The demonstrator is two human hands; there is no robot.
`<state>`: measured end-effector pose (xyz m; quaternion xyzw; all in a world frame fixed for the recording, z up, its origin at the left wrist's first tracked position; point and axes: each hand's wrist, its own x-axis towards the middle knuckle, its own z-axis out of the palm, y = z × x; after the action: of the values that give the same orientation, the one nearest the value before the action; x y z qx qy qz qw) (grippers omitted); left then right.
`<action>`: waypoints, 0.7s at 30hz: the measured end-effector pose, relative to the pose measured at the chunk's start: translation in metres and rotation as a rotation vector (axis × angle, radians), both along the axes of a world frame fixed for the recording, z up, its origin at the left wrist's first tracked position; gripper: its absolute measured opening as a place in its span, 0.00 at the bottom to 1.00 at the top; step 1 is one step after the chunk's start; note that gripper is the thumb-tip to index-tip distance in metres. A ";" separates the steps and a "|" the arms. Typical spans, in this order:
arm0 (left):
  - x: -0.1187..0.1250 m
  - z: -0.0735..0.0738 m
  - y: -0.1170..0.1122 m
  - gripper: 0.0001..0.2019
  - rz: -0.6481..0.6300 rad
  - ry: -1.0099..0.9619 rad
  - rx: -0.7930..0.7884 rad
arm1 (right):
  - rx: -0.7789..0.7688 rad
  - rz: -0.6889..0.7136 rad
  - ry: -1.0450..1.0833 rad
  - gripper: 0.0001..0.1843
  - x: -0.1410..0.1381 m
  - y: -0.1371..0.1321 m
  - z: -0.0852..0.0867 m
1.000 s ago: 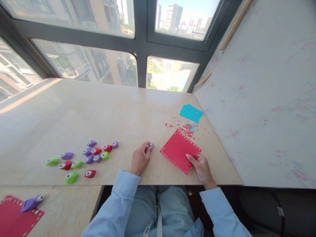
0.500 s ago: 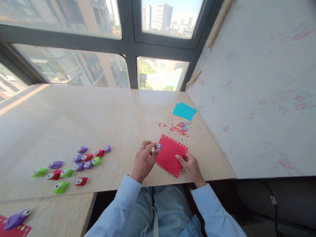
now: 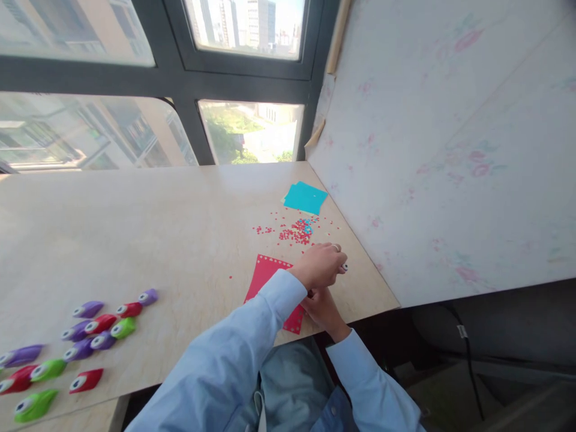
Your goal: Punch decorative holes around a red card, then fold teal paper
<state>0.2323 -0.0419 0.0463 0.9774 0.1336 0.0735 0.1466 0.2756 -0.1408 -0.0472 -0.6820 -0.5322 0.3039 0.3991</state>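
My left hand (image 3: 320,264) is closed round a small craft punch (image 3: 344,267), of which only the white-ringed end shows past the fingers. The left forearm crosses over a red sheet of card (image 3: 265,271) with small shapes punched along its edges. Below the left wrist, my right hand (image 3: 324,309) grips the card near its right side, and its fingers are partly hidden. The left sleeve covers the card's middle, and the left hand hides its upper right corner.
Red and blue punched-out bits (image 3: 294,233) lie scattered beyond the card. Blue sheets (image 3: 306,198) rest farther back, near the papered wall (image 3: 427,150). Several purple, red and green craft punches (image 3: 101,324) are grouped at the left of the table (image 3: 180,240).
My left hand has swung with the punch from the card's left edge across to its right side, over my right hand. The view has turned right.
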 end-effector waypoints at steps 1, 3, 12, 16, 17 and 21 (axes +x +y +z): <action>0.008 -0.002 0.006 0.09 -0.014 0.036 0.001 | -0.030 0.012 0.064 0.12 0.000 0.000 0.003; 0.022 -0.005 0.016 0.09 -0.035 0.106 -0.006 | -0.055 0.039 0.133 0.14 -0.001 0.000 0.009; 0.054 -0.017 0.040 0.10 -0.092 0.254 -0.052 | -0.030 0.096 0.242 0.08 0.000 -0.002 0.012; 0.063 -0.019 0.045 0.10 -0.100 0.279 -0.049 | -0.044 0.100 0.240 0.08 0.000 -0.003 0.007; 0.064 -0.019 0.045 0.10 -0.102 0.282 -0.052 | -0.039 0.098 0.241 0.08 0.000 -0.003 0.007; 0.068 -0.026 0.046 0.12 -0.070 0.239 -0.022 | -0.018 0.080 0.223 0.06 0.000 -0.002 0.007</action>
<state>0.2999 0.0036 0.0206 0.9816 0.1165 -0.0502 0.1427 0.2753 -0.1429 -0.0399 -0.6256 -0.5086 0.3984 0.4373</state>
